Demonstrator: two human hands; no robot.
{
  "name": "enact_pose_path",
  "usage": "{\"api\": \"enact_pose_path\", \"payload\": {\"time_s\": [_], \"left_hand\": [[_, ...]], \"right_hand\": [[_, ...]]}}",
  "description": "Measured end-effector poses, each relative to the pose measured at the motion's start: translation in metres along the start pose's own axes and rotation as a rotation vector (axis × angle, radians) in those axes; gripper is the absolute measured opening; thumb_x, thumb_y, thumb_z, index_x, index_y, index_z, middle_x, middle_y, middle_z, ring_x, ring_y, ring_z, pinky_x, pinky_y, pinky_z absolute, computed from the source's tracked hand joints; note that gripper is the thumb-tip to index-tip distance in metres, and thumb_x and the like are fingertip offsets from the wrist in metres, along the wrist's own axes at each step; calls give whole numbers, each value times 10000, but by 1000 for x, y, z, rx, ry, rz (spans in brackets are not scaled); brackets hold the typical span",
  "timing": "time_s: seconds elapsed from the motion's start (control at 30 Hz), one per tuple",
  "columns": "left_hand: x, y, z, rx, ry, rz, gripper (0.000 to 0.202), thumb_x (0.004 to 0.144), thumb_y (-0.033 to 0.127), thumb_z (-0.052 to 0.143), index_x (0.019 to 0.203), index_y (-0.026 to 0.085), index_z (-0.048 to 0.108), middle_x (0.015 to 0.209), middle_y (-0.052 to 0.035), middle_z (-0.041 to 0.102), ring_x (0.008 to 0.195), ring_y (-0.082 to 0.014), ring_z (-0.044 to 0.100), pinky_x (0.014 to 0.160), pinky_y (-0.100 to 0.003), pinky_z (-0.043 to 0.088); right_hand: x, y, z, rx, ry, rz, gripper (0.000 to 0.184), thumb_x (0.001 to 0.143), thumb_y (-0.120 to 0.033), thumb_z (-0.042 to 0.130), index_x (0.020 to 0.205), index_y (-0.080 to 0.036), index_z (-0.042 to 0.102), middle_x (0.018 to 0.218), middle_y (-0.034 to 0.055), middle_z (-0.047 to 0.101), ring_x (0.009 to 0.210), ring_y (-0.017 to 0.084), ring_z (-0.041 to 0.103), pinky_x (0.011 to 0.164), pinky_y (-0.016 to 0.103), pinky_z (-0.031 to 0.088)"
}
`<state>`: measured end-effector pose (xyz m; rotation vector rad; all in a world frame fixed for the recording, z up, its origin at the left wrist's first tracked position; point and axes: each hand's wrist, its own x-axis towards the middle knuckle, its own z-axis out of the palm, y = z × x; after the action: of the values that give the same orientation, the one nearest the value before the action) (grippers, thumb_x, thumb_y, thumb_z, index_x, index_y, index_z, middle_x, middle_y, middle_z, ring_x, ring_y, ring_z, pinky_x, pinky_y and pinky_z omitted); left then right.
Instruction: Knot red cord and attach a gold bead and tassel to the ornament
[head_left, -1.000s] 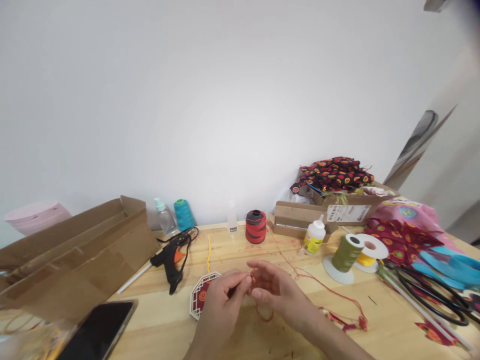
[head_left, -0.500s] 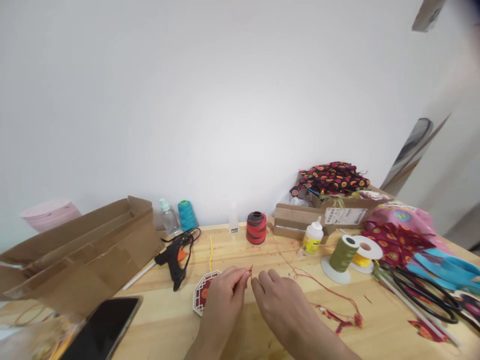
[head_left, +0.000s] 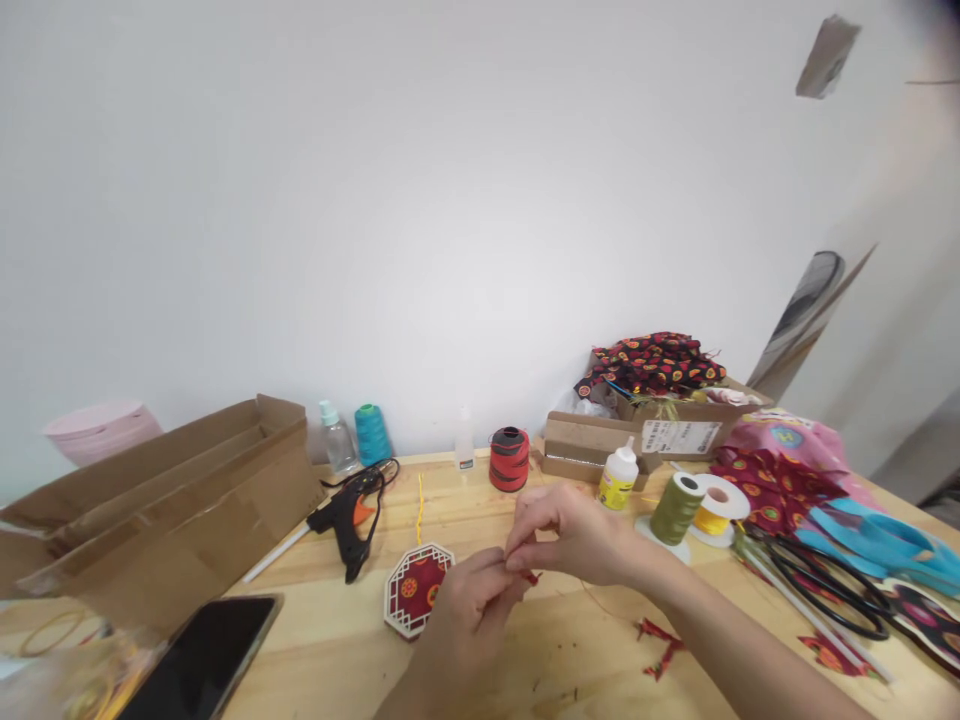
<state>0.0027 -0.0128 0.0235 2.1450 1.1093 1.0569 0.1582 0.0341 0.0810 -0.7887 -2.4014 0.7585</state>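
So both your hands meet near the front middle of the wooden table [head_left: 750, 690]. Your left hand [head_left: 469, 612] comes up from the near edge with its fingers curled in tight, pinching the red thread [head_left: 529, 577]. Your right hand [head_left: 577, 535] reaches in from the right, thumb and fingertips closed on the same bit, so the two hands touch there. Just left of them lies the octagonal red ornament [head_left: 415, 588], flat on the table. The glue gun [head_left: 349, 520] sits farther left, and the red spool [head_left: 509, 458] stands by the far wall.
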Motion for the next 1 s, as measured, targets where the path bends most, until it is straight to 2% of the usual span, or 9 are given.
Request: {"api": "enact_pose_path", "payload": {"time_s": [0.07,0.17,0.4,0.57,0.77,1.0], "left_hand": [[0,2,0,-16,18,1,223,843,198,414,729,168,604,672,-18,588,632,-129,552,594,-198,393],[1,1,1,-29,65,-4,225,844,206,416,698,169,584,653,-9,571,621,-123,532,591,-197,379],[0,-7,1,3,172,-80,279,847,241,408,604,167,524,573,16,488,544,-114,475,527,-196,337],[2,-9,-1,15,226,-97,264,836,244,427,599,168,515,562,25,476,533,-110,469,527,-190,342],[3,-8,-2,41,237,-89,234,831,217,431,640,164,556,584,12,506,564,-121,492,532,-193,349],[4,-7,-3,58,250,-95,233,826,210,435,636,163,562,572,17,495,558,-120,488,536,-196,346]], "right_hand": [[0,8,6,116,73,79,68,703,-196,627,692,-167,688,604,-14,574,550,90,510,475,182,361],[-4,13,15,134,186,142,84,698,-173,621,633,-155,671,546,-20,546,519,90,478,470,196,340],[-24,12,31,-82,334,35,118,760,-164,549,739,-176,664,621,9,566,586,107,523,551,211,374],[-31,10,40,-292,334,-15,193,819,-192,460,792,-197,651,648,30,565,597,123,510,529,221,351],[-33,6,48,-431,289,-32,221,839,-203,404,797,-194,621,645,35,559,587,133,500,505,227,322],[-38,4,55,-462,296,-51,218,831,-190,404,790,-199,618,632,30,556,571,135,487,492,233,301]]}}
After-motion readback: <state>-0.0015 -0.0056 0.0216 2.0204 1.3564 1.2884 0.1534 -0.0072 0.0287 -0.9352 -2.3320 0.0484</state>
